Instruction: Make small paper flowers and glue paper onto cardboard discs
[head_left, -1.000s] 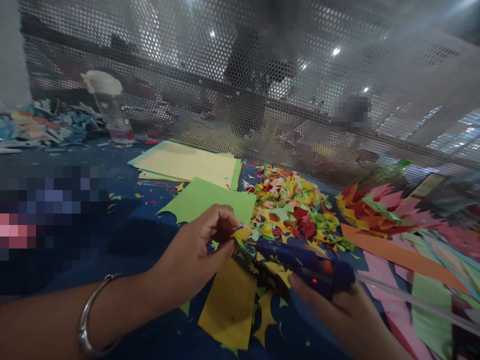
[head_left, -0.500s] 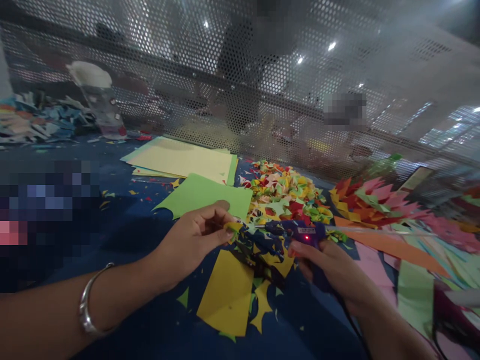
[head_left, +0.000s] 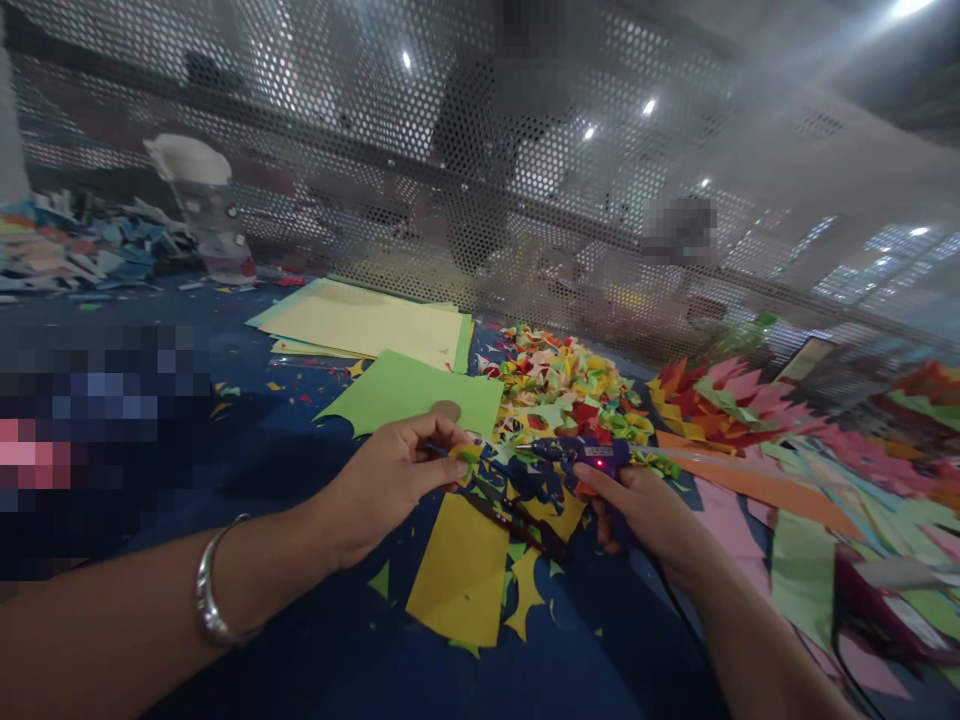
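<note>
Between thumb and fingers, my left hand (head_left: 409,465) pinches a small yellow-green paper piece (head_left: 468,455). My right hand (head_left: 637,505) is wrapped round a dark blue glue gun (head_left: 600,455), with a red light lit on its side and a clear glue stick (head_left: 675,456) out of its back. The nozzle points left at the paper piece, a short gap away. Below them lies a pair of dark scissors (head_left: 517,520), partly over a yellow paper sheet (head_left: 461,570). Behind my left hand rests a green paper sheet (head_left: 405,392).
A heap of small cut paper pieces (head_left: 562,385) lies beyond the glue gun. Cream paper sheets (head_left: 367,318) are stacked farther back. Folded paper flowers (head_left: 727,400) and coloured strips fill the right. A lidded plastic cup (head_left: 210,220) stands at back left, before a perforated metal screen (head_left: 337,190).
The view has shifted slightly. The glue gun in my right hand sits a little farther left, nearer the paper piece. My left hand keeps its pinch.
</note>
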